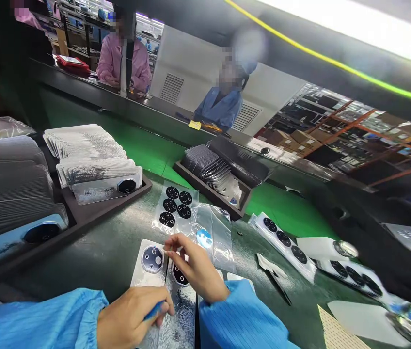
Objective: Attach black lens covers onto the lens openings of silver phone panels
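Note:
Two phone back covers lie side by side in front of me. The left back cover (140,271) is pale, with a dark octagonal camera plate (152,259) near its top. The right back cover (180,315) has a similar black camera plate (180,275), partly hidden by my right hand (196,266). That hand's thumb and index finger are pinched together between the two plates; anything in them is too small to make out. My left hand (133,312) is curled over the lower part of the covers, closed around a slim blue object (153,310) whose kind is unclear.
A clear sheet (158,213) carries several black octagonal stickers. Trays of stacked covers stand at left (103,208) and behind (209,186). Black-handled tweezers or a blade (276,281), lens strips (283,238) and a perforated beige sheet (336,329) lie right. Co-workers sit beyond the bench.

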`<action>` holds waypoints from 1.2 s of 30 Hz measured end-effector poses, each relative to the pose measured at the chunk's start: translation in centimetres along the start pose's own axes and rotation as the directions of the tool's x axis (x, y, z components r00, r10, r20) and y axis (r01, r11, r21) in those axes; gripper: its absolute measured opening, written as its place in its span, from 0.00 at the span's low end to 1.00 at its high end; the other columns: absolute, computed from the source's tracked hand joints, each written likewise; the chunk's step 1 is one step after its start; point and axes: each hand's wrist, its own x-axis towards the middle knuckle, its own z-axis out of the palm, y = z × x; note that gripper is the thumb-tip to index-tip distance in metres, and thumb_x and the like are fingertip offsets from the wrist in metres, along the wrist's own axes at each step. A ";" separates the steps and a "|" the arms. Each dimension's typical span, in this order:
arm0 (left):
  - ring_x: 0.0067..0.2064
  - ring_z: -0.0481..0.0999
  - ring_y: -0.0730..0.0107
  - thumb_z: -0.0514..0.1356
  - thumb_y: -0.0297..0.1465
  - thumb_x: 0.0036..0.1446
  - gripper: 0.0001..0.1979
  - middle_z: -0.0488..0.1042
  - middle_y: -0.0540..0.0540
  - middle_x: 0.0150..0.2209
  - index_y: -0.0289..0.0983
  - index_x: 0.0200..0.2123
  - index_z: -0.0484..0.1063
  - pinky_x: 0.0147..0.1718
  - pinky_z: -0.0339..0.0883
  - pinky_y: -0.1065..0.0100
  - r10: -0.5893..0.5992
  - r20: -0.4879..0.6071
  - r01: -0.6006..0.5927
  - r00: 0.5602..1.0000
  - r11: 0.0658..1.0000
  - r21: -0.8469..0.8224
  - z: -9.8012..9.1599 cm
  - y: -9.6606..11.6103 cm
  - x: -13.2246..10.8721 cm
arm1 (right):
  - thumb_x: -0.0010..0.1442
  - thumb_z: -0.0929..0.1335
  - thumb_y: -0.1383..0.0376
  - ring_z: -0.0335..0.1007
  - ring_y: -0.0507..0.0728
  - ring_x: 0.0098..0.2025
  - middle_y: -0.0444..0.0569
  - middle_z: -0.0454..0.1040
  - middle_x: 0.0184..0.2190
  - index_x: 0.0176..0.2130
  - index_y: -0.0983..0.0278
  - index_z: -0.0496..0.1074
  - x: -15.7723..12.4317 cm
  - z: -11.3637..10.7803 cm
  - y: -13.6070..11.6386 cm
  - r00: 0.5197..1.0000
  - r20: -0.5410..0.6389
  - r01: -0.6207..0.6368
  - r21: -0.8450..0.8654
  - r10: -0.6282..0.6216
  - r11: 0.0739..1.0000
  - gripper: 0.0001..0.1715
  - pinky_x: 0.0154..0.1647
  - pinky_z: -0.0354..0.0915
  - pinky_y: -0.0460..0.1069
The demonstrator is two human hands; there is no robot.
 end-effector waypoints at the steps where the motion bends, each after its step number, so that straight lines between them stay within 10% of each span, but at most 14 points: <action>1: 0.39 0.73 0.67 0.44 0.34 0.69 0.13 0.74 0.48 0.36 0.40 0.41 0.67 0.43 0.66 0.69 0.071 0.015 -0.072 0.997 0.997 0.025 0.0 -0.1 -0.1 | 0.61 0.63 0.72 0.70 0.54 0.36 0.47 0.74 0.37 0.42 0.61 0.66 0.7 0.4 0.5 1.000 -0.010 -0.002 -0.038 0.002 0.999 0.09 0.34 0.65 0.48; 9: 0.59 0.69 0.65 0.50 0.17 0.56 0.16 0.74 0.45 0.51 0.39 0.44 0.65 0.66 0.49 0.60 0.238 0.170 -0.266 0.956 0.949 0.171 0.3 -1.1 0.4 | 0.57 0.63 0.76 0.70 0.54 0.37 0.46 0.73 0.37 0.43 0.61 0.63 2.2 2.9 2.0 0.999 -0.011 0.038 -0.101 -0.039 0.994 0.15 0.35 0.66 0.49; 36: 0.64 0.64 0.65 0.50 0.16 0.52 0.24 0.70 0.43 0.58 0.37 0.51 0.64 0.67 0.47 0.60 0.192 0.228 -0.245 0.954 0.942 0.229 0.4 -0.9 0.5 | 0.63 0.60 0.74 0.69 0.56 0.35 0.47 0.71 0.34 0.41 0.60 0.62 1.9 2.7 2.4 0.985 -0.030 0.155 -0.303 -0.172 0.940 0.09 0.36 0.67 0.50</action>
